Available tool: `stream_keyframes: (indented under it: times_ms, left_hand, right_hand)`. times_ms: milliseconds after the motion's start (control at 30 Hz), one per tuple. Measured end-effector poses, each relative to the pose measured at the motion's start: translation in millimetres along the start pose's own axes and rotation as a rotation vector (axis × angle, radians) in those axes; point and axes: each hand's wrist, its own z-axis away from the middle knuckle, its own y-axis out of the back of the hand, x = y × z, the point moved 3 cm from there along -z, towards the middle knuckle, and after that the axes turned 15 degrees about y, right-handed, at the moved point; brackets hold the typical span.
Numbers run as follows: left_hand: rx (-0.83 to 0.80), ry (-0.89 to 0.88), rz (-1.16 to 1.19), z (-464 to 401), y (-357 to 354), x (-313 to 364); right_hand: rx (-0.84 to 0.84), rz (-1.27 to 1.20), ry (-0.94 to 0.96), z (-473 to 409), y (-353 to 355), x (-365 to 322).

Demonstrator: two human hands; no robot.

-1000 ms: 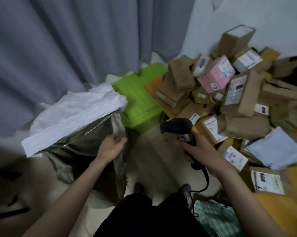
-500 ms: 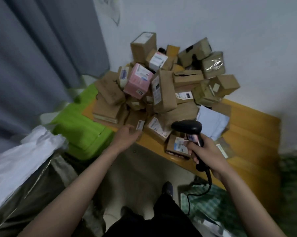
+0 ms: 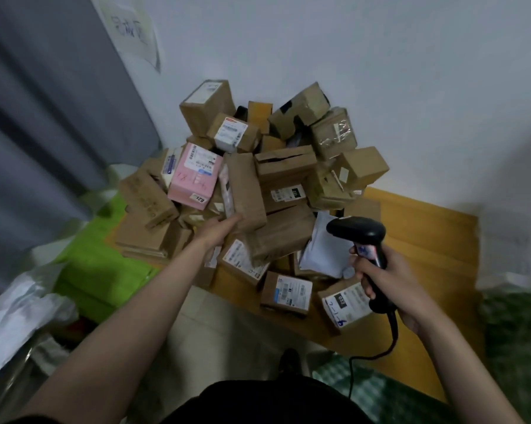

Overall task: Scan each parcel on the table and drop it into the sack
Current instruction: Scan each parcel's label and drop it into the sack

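Right now L hand (image 3: pixel 220 229) reaches into parcel pile (image 3: pixel 267 185) at 12 o'clock on wooden surface (image 3: pixel 426 240), fingers touching tall brown box (image 3: pixel 246 191), grip unclear. R hand (image 3: pixel 389 280) at 3 o'clock, fingers wrapped round black scanner (image 3: pixel 362 237). Sack (image 3: pixel 22 313) at 9 o'clock

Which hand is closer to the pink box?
Left. The left hand reaches just below the pink box; the right hand holds the scanner far off to its right.
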Motion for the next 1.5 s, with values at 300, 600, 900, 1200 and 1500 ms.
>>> stream_keyframes:
  times_ms: [300,600,900,1200,1500]
  left_hand:
    - [-0.187,0.047,0.269,-17,-19,3]
    - [-0.176,0.003,0.355,-7,-1,-2]
    - [-0.109,-0.143,0.323,35,20,-1]
    - [-0.094,-0.255,0.044,79,-41,26]
    - [-0.367,-0.153,0.294,94,-92,30]
  right_hand:
    - [-0.03,-0.004,0.02,-31,9,1]
    - [-0.047,-0.002,0.052,-62,-15,-1]
    - [-0.108,-0.027,0.141,-79,-49,-21]
    - [0.04,-0.07,0.29,-63,-52,-26]
    - [0.209,-0.278,0.236,-25,1,-2]
